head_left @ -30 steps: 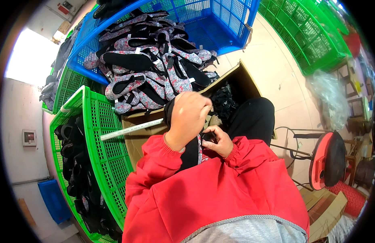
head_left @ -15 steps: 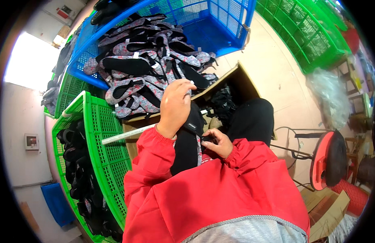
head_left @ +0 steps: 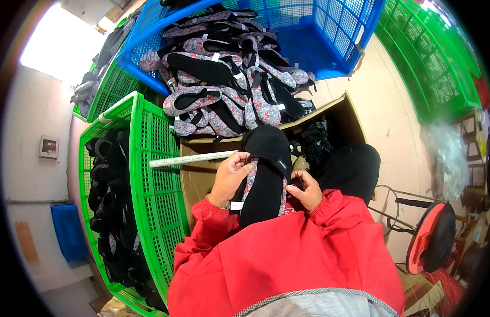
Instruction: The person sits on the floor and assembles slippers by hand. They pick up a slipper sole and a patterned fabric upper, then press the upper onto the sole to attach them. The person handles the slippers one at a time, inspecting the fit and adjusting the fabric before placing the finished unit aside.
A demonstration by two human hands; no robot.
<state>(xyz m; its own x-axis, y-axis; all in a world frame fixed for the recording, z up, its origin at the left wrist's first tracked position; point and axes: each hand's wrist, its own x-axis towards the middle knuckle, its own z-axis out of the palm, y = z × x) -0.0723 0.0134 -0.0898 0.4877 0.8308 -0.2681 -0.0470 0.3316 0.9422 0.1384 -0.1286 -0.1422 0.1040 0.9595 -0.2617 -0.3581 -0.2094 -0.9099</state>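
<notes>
A black slipper (head_left: 263,182) with floral-patterned sides lies lengthwise over my lap, its rounded toe pointing away from me. It has a small dark label near the toe and a white tag by its left edge. My left hand (head_left: 231,177) pinches the slipper's left edge between thumb and fingers. On the opposite edge, my right hand (head_left: 307,191) grips with thumb and bent fingers. Just beyond the toe is a heap of floral slippers (head_left: 223,79) with black soles. A white pipe (head_left: 192,159) runs out to the left behind my left hand.
The heap spills from a blue crate (head_left: 321,42) onto the edge of an open cardboard box (head_left: 337,113) holding black pieces. At left, a green crate (head_left: 155,174) is filled with black footwear. Another green crate (head_left: 424,58) stands far right, near a red and black round-seated stool (head_left: 430,238).
My left hand has come down from above the toe to the slipper's left edge. My right hand has shifted along the right edge. The whole view has also shifted.
</notes>
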